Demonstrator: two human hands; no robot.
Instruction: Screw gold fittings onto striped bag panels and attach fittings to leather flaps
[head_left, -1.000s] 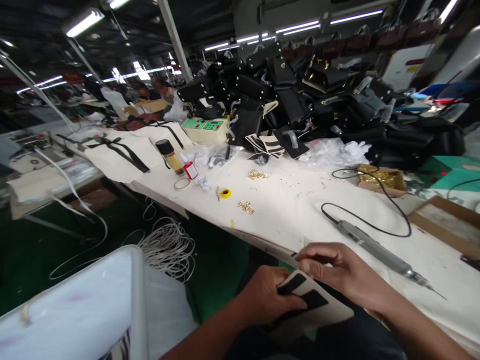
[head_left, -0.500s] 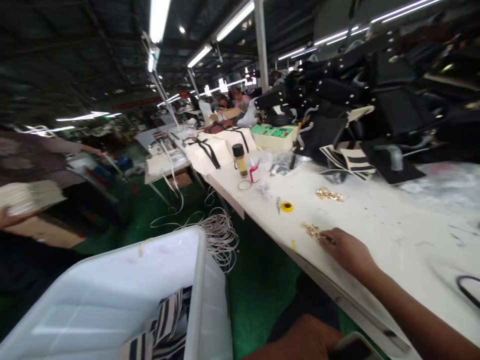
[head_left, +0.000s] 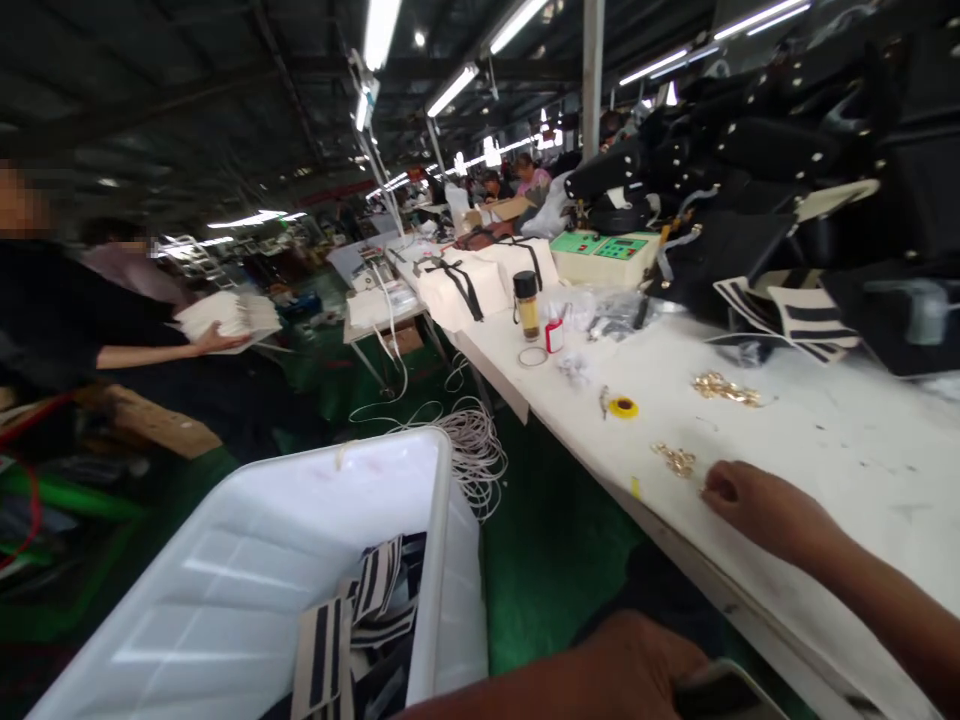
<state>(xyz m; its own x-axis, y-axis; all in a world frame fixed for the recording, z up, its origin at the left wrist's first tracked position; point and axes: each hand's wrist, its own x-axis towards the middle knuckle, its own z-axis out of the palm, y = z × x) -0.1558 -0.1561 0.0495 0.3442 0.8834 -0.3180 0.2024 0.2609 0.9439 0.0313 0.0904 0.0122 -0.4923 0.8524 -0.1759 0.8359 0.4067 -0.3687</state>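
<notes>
My right hand (head_left: 757,505) rests on the white table (head_left: 810,450) with its fingers curled together. At its fingertips is a tiny bit of something I cannot make out. Just left of it lies a small pile of gold metal pieces (head_left: 677,460), and a larger gold pile (head_left: 726,389) is farther back. My left hand (head_left: 645,655), low in the view, is closed on a dark flat object (head_left: 724,692) with a pale rim, cut off by the bottom edge. A yellow ring (head_left: 623,407) lies beyond the small pile.
A white bin (head_left: 262,580) with striped pieces (head_left: 322,650) stands left of the table. Farther back are a bottle (head_left: 527,308), a green-topped machine (head_left: 606,250) and heaped black bags (head_left: 772,150). At left a person (head_left: 97,310) holds a pale stack (head_left: 229,318). Coiled cord (head_left: 476,450) lies on the floor.
The view has swung left, so the table and bin appear farther right. My right hand has drawn slightly away from the small gold pile. The person with the stack shows more fully.
</notes>
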